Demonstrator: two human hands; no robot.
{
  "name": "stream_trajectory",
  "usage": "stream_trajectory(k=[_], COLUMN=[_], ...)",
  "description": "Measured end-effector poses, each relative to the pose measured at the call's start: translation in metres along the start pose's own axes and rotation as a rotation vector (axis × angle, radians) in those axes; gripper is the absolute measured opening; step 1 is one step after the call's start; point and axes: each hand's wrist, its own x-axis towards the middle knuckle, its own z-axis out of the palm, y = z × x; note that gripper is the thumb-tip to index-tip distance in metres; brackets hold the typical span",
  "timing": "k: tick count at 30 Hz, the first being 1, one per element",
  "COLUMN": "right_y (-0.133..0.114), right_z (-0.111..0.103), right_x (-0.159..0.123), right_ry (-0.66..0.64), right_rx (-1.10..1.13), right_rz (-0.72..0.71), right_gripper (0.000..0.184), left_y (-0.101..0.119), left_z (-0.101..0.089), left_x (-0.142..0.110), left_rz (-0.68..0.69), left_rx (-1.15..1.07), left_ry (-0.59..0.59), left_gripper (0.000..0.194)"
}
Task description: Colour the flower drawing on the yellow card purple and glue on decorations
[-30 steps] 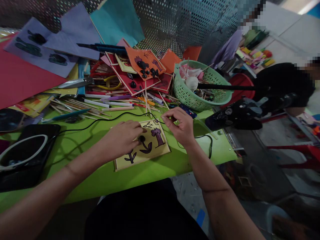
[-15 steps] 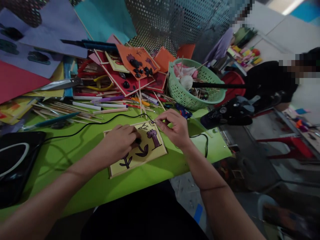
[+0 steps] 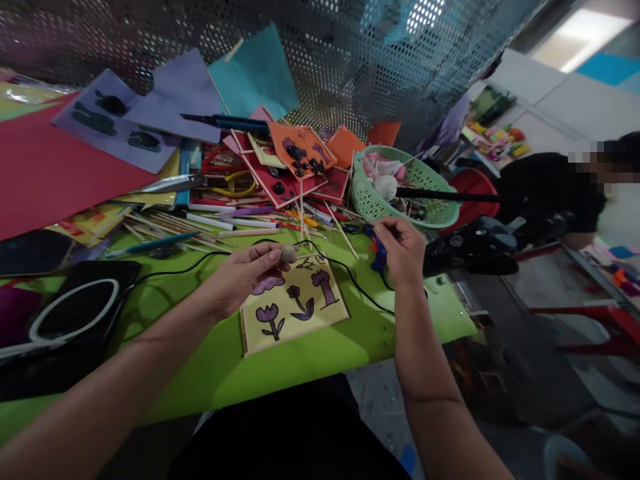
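My left hand (image 3: 250, 277) pinches a small grey pebble (image 3: 289, 253) between thumb and fingers, just over the top edge of a yellow picture card (image 3: 295, 327). The card has a thin wooden frame and purple drawings of flowers, a tree and a cloud; the hand covers its upper left corner. Farther right, my right hand (image 3: 403, 250) is closed at a blue glue gun (image 3: 379, 250), fingers curled at its top. Part of the gun is hidden behind the hand. A black cord (image 3: 350, 277) runs past the card's upper right side.
Behind lie wooden sticks (image 3: 165, 230), markers and framed red and orange cards (image 3: 300, 150). A green basket (image 3: 373, 200) with shells stands at back right. On the left are a black tray (image 3: 100, 347) with a white loop and red paper (image 3: 60, 173). A person in black (image 3: 545, 187) is at far right.
My left hand has lifted back from the card's middle, showing the pebble. The right hand has left the card's upper right corner and moved right to the glue gun. The view has shifted.
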Motion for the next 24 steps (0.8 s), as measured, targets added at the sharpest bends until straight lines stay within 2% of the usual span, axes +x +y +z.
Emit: stream_trajectory(k=[2,4,7,9,12,15,17,21,24], right_y=[0.011,0.019,0.026,0.030,0.036,0.040,0.042,0.043,0.041], right_z=[-0.014,-0.030,-0.049,-0.052,-0.046,-0.035,-0.029,-0.029,-0.032], right_x=[0.001,-0.002,-0.012,-0.018,-0.018,-0.012,-0.008,-0.012,-0.025], right_ry=[0.054,0.049,0.050,0.016,-0.066,-0.112,-0.093,0.021,0.127], right_rx=[-0.065,-0.282,-0.445,-0.512,-0.566,-0.578,-0.565,-0.454,-0.277], right_rz=[0.109,0.250,0.361,0.440,0.560,0.643,0.676,0.698,0.677], right_gripper=[0.028,0.034,0.036,0.037,0.040,0.043,0.041,0.030,0.028], left_y=[0.001,0.002,0.002,0.002,0.001,0.000,-0.002,-0.002,0.002], left_z=[0.000,0.000,0.000,0.000,0.000,-0.004,-0.007,-0.012,-0.010], left_x=[-0.001,-0.001,0.000,0.002,0.006,0.010,0.014,0.017,0.015], left_rz=[-0.005,-0.016,-0.030,-0.035,-0.035,0.002,0.037,0.102,0.128], left_rx=[-0.007,-0.008,-0.001,0.010,0.038,0.075,0.097,0.102,0.073], left_ry=[-0.012,-0.006,0.025,0.032,0.050,0.072,0.077,0.067,0.066], left_gripper=[0.048,0.048,0.046,0.043,0.039,0.040,0.043,0.046,0.051])
